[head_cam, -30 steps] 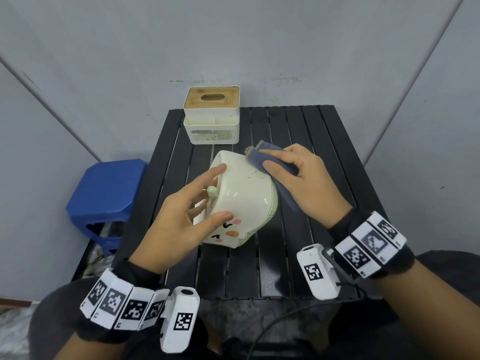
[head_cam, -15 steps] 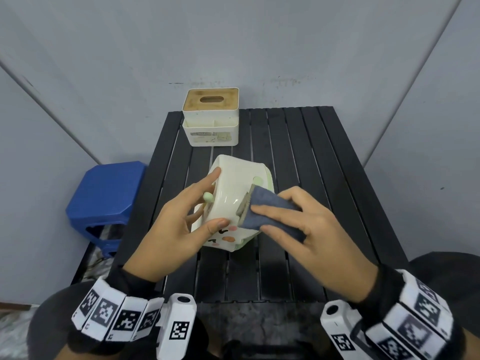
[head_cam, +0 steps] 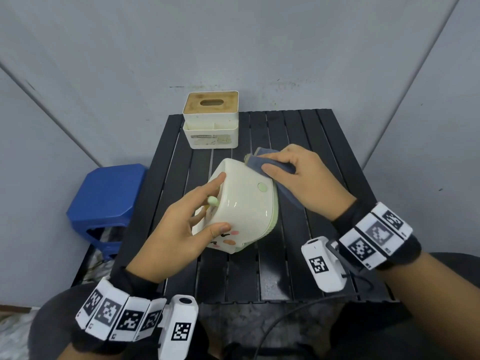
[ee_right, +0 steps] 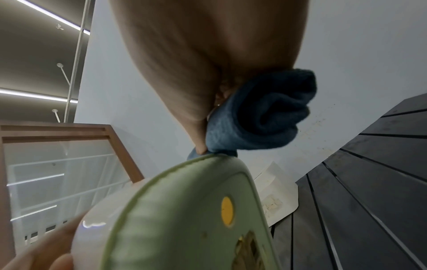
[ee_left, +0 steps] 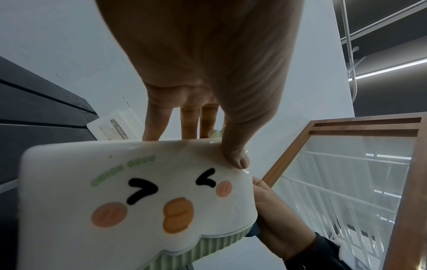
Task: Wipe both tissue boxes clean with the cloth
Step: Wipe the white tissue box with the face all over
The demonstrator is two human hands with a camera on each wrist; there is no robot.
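A cream tissue box with a cartoon face and green base (head_cam: pixel 244 203) (ee_left: pixel 138 197) (ee_right: pixel 184 219) is tipped on its side over the middle of the black slatted table (head_cam: pixel 298 268). My left hand (head_cam: pixel 192 219) (ee_left: pixel 208 109) grips its near end, thumb on the face side, fingers over the top. My right hand (head_cam: pixel 293 175) holds a folded blue cloth (head_cam: pixel 262 163) (ee_right: pixel 258 117) against the box's far upper edge. A second tissue box, white with a wooden lid (head_cam: pixel 211 119), stands at the table's back edge.
A blue plastic stool (head_cam: pixel 106 201) stands left of the table. Grey walls close in behind and on both sides. A black cable (head_cam: pixel 280 323) runs across my lap below the table's front edge.
My right hand has swept the cloth from the near side of the cartoon box back to its far upper edge. The left hand keeps its hold on the box.
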